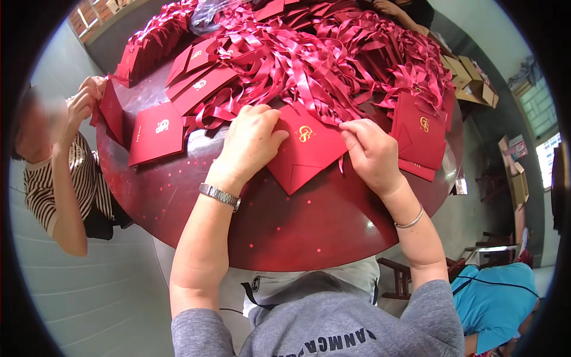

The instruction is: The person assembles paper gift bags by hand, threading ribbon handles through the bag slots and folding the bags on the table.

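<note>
Left hand [253, 141], right hand [371, 152], grip pinching red bag [309, 157], ribbon heap [297, 65] crowding beyond, stacked bags [421, 134] at right

Head camera: left one of a side-by-side fisheye pair, worn on the person's head
Facing: down and forward over the round table [262, 232], upright and unmirrored
Lower edge: grey T-shirt [339, 318], its wearer seen from above
Middle: left hand [247, 140] and right hand [372, 152], close to the lens
Far end: heap of red satin ribbons [303, 68], farther off
Sides: seated co-worker [68, 178] at left, blue-shirted person [499, 297] at lower right
</note>
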`<state>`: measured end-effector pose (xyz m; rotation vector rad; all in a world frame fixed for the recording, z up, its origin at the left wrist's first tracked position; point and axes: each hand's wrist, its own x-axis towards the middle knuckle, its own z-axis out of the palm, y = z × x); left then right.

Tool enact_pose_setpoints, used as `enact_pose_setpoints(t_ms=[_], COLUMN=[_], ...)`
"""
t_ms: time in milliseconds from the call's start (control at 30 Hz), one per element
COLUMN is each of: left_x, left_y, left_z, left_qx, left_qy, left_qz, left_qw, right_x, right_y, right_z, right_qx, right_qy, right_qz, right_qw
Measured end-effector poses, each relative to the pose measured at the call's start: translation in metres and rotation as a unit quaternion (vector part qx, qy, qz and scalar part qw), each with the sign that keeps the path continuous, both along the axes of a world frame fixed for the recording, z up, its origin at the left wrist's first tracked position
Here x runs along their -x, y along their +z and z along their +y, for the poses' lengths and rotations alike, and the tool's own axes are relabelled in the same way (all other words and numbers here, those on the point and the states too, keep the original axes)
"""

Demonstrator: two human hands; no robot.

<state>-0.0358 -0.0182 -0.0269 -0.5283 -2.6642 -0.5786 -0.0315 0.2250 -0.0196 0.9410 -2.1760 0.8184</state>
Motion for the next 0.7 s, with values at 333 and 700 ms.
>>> enact_pose_setpoints(t_ms=[333, 700], left_x=[-0.015, -0.028], left_y=[0.023, 0.004], left_z=[0.007, 0.034], left_qx=[-0.071, -0.021], left_qy=[0.090, -0.055], left_qz=[-0.096, -0.059], left_qw=[0.989, 0.997], right_x=[0.002, 0.019], right_y=[-0.008, -0.009], right_z=[0.007, -0.007], right_qx=[-0.156, -0.062], right_qy=[-0.025, 0.005], right_qz=[-0.168, -0.220], right_qw=[0.973, 0.974])
